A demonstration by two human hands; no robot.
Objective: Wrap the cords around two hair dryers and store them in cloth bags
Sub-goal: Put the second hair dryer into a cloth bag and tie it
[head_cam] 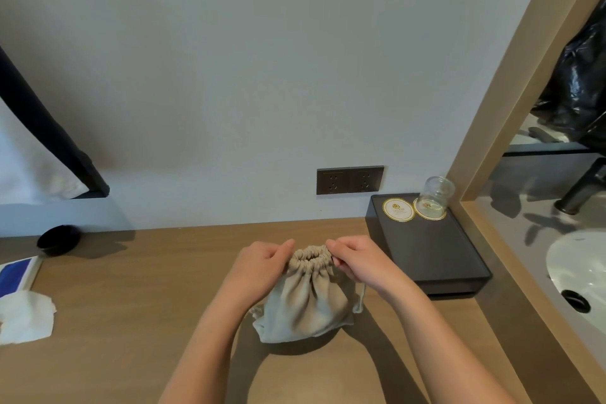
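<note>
Beige cloth bag (305, 302) sits bulging and soft on the wood-grain counter (131, 289), its mouth scrunched into tight ruffles. Left hand (262, 264) and right hand (359, 259) each pinch that gathered rim from their own side, fingers curled. Right of it sits a matte black tray (433, 252) with a round paper coaster (398, 209) and an upturned clear glass (436, 195) at its far end.
</note>
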